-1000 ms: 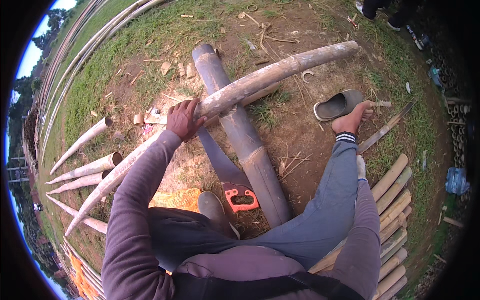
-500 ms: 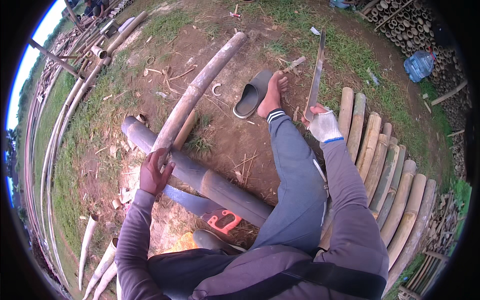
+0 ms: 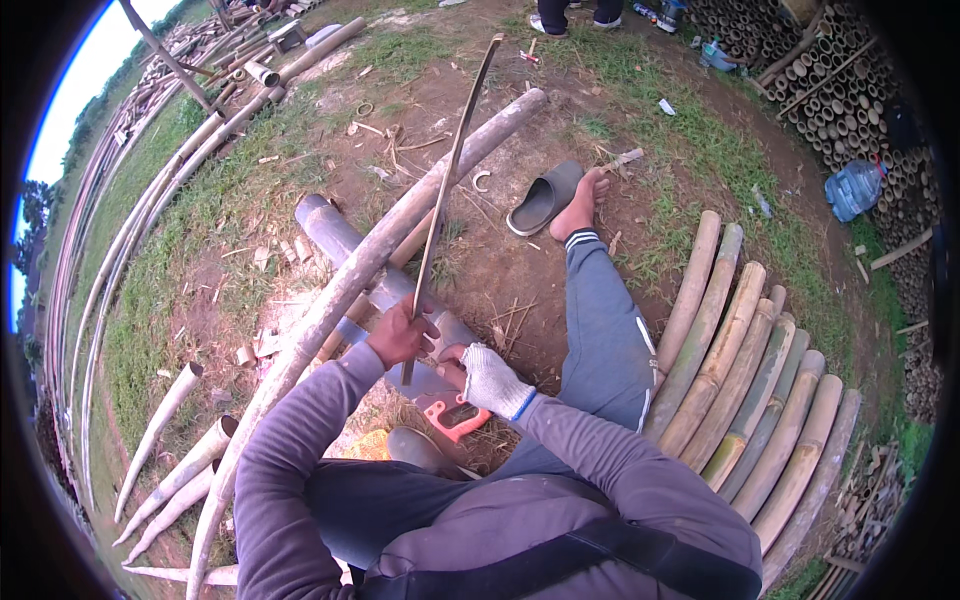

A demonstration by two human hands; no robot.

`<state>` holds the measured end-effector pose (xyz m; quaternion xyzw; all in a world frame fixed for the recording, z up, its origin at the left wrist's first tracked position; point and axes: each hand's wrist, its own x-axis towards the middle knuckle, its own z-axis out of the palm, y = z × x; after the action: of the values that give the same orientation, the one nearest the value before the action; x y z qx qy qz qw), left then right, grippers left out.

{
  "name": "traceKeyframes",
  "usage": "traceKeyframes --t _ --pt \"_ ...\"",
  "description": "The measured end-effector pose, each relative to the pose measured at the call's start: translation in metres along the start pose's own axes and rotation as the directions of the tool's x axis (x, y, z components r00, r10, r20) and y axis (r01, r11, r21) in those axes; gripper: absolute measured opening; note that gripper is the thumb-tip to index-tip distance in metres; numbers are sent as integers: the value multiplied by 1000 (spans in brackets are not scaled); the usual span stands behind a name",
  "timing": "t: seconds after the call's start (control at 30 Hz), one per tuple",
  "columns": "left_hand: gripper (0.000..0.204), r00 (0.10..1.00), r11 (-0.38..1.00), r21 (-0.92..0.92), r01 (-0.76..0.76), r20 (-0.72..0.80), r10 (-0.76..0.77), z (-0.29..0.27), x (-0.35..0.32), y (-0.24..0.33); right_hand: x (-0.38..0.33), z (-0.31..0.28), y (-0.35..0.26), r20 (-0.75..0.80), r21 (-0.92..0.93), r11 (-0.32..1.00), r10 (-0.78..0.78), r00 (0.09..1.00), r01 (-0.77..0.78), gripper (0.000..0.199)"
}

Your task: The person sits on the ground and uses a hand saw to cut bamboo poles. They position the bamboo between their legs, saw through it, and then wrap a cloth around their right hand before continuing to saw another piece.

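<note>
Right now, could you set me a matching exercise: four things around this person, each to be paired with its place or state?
Things:
1. thin bamboo strip
2. grey sandal
3. saw with an orange handle
4. split bamboo halves

Places or states:
A. lying on the ground, off the bare foot
B. laid side by side to the person's right
C. gripped by the left hand, slanting up and away
D. beside the gloved right hand, on the ground

Pairs: 1-C, 2-A, 3-D, 4-B
</note>
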<state>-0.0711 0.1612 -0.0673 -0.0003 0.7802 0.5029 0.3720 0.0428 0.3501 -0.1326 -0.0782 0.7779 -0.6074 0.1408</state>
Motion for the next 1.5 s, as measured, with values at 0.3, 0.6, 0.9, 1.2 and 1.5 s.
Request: traceKeyframes --t 0.3,0.6,0.9,1.2,1.5 --pt "66 807 810 582 -70 -445 389 -95 10 -42 -20 7 70 -101 -405 913 12 995 -52 35" --pt "60 793 701 699 -141 -345 503 -88 44 -21 -12 4 78 -82 -393 918 33 996 -63 30" --pt "60 810 670 729 -144 -302 502 -89 62 -38 -9 3 75 -87 -365 929 28 996 -58 26" --pt "62 811 702 694 -157 -315 493 -87 68 -34 -6 4 75 -92 -397 916 30 995 -64 24" --pt "61 792 680 720 -139 -331 513 -95 71 -42 -8 9 77 -96 -483 875 -71 993 16 24"
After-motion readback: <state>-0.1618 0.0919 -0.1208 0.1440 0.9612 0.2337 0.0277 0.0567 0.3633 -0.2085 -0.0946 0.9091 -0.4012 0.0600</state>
